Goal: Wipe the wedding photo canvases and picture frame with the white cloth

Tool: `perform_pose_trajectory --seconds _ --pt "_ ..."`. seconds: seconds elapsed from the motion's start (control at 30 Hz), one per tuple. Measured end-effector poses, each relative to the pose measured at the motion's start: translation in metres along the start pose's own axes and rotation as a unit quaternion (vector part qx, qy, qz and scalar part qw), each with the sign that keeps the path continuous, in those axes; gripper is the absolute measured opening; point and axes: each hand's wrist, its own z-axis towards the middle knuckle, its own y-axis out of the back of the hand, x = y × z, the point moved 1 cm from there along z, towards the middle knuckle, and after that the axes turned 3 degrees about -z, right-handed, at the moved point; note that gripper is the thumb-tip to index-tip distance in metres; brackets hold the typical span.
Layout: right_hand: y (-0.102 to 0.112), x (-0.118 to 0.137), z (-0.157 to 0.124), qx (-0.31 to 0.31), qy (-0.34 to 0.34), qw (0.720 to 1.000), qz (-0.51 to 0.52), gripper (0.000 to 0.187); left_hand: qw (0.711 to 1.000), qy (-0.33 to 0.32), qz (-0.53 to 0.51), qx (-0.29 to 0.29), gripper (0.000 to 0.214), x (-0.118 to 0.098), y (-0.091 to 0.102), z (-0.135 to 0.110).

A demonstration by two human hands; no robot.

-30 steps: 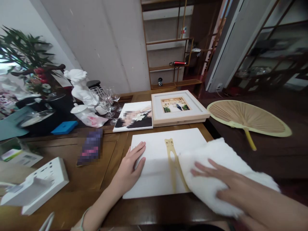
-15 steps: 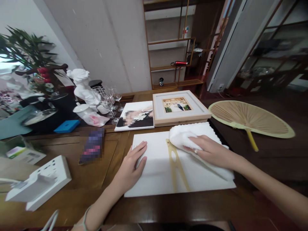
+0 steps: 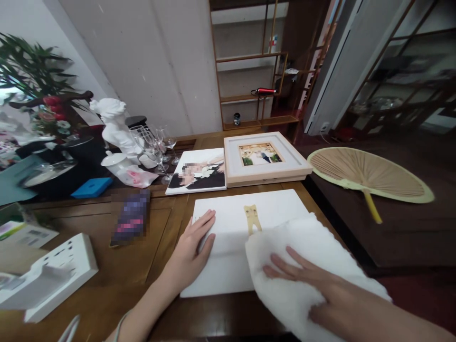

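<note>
A white board [image 3: 231, 228] with a tan stand [image 3: 252, 217] on its back lies flat on the wooden table [image 3: 156, 242]. My left hand [image 3: 192, 251] rests flat on the board's left edge, fingers stretched out. My right hand [image 3: 313, 289] presses flat on a fluffy white cloth [image 3: 295, 261] that covers the board's near right part and hangs past the table's front edge. Most of the tan stand is hidden under the cloth.
Behind the board lie a framed photo [image 3: 263, 161] and a photo canvas [image 3: 197, 172]. A straw fan [image 3: 366, 175] is on the dark surface at the right. At the left are a white power strip [image 3: 53, 275], a white bust [image 3: 116, 126], wine glasses [image 3: 156, 145] and a blue box [image 3: 90, 187].
My right hand has pulled the white cloth from the board's far right corner back toward me, over its near right part. My left hand has stayed on the left edge.
</note>
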Motion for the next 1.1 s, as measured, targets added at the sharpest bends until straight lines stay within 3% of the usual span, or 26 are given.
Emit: perform_pose_trajectory --seconds 0.1,0.2,0.33,0.53,0.63,0.77,0.93,1.1 --pt "0.003 -0.010 -0.007 0.015 -0.050 0.999 0.013 0.039 1.000 -0.002 -0.002 -0.003 0.041 0.000 0.000 0.000" --pt "0.008 -0.033 0.004 -0.015 -0.117 0.993 0.024 0.041 1.000 -0.006 -0.005 -0.007 0.041 0.001 -0.001 0.000" --pt "0.015 -0.057 0.043 -0.065 -0.109 0.991 0.037 0.023 1.000 0.002 -0.004 -0.004 0.041 0.001 -0.001 0.000" --pt "0.016 -0.070 0.090 -0.153 -0.117 0.981 0.037 0.026 1.000 0.010 -0.001 0.002 0.042 0.000 0.000 0.001" --pt "0.009 -0.065 0.092 -0.144 -0.097 0.985 0.016 0.024 1.000 0.007 -0.002 0.001 0.041 0.000 0.000 0.001" --pt "-0.006 -0.038 0.074 -0.087 0.002 0.996 -0.017 0.038 1.000 0.000 -0.002 -0.002 0.040 0.001 0.000 0.000" --pt "-0.028 0.001 0.048 -0.048 0.080 0.995 -0.018 0.028 1.000 -0.005 -0.002 -0.009 0.041 0.002 -0.001 -0.001" --pt "-0.022 -0.001 0.047 -0.025 0.101 0.995 0.002 0.033 1.000 -0.006 0.001 -0.004 0.041 0.004 -0.003 -0.001"
